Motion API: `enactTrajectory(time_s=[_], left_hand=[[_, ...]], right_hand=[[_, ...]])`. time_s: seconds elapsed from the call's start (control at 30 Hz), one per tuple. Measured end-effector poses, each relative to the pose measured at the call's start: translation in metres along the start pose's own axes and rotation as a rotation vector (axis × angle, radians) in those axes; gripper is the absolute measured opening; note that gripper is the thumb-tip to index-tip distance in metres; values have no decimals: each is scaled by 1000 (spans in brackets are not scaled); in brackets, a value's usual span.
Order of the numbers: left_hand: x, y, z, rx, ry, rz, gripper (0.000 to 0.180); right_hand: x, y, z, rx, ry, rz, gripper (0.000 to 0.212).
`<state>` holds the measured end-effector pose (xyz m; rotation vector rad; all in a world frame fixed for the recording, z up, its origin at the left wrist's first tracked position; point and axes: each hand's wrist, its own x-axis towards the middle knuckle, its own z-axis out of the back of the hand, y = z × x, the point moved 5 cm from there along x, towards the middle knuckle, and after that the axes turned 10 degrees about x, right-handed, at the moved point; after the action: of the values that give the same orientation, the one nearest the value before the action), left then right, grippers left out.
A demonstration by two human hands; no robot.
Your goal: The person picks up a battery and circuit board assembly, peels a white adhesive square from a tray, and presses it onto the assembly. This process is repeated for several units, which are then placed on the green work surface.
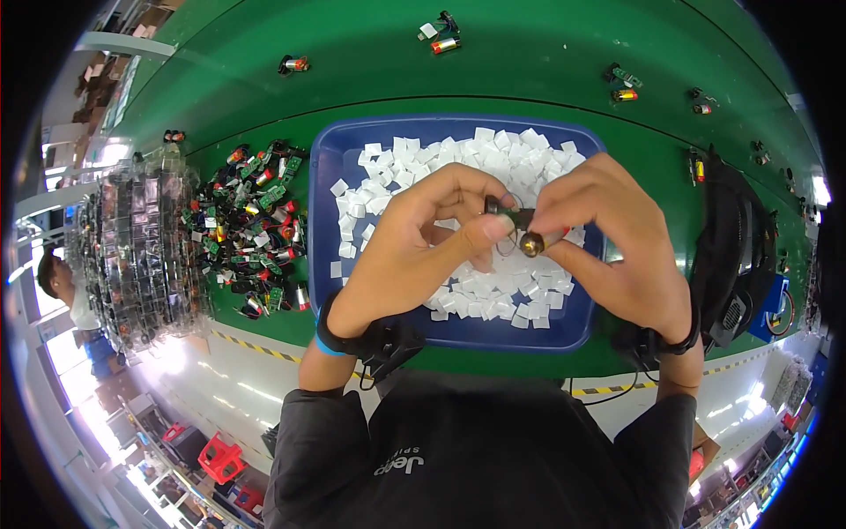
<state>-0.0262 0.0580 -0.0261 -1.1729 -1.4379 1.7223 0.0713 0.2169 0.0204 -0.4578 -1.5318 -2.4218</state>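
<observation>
Blue tray (324, 212) close to near edge of desk (652, 159); green strips of desk show past far rim and rightward toward black bag (733, 251), room for moving there. Left hand (419, 242): thumb and fingers pinched at dark end of battery assembly (532, 245). Right hand (612, 229): clamped on its cylinder. Assembly above tray, right of middle. Counts: one tray, one held assembly, at least five loose assemblies (446, 45) toward desk's far edge; white squares (520, 150) too many to count.

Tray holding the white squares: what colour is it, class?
The tray is dark blue, showing best in the head view.
</observation>
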Motion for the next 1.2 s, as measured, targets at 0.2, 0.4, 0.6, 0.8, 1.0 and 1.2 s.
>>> enactTrajectory(time_s=[0.2,0.4,0.6,0.8,1.0,1.2], left_hand=[[3,-3,-7,-219,-5,9,26],[3,7,-6,-22,-62,-128,30],[1,1,-9,99,-25,-93,34],[-1,-6,-11,177,-50,-35,34],[-2,-7,-13,148,-58,-147,35],[-6,-17,-10,-55,-112,-251,37]], right_hand=[[-4,15,-7,-256,-54,213,28],[-5,18,-21,-500,-94,258,24],[-2,18,-18,-572,-95,232,31],[-3,20,-16,-543,-98,249,34],[-7,22,-18,-516,-108,295,36],[-3,31,4,-255,-241,135,29]])
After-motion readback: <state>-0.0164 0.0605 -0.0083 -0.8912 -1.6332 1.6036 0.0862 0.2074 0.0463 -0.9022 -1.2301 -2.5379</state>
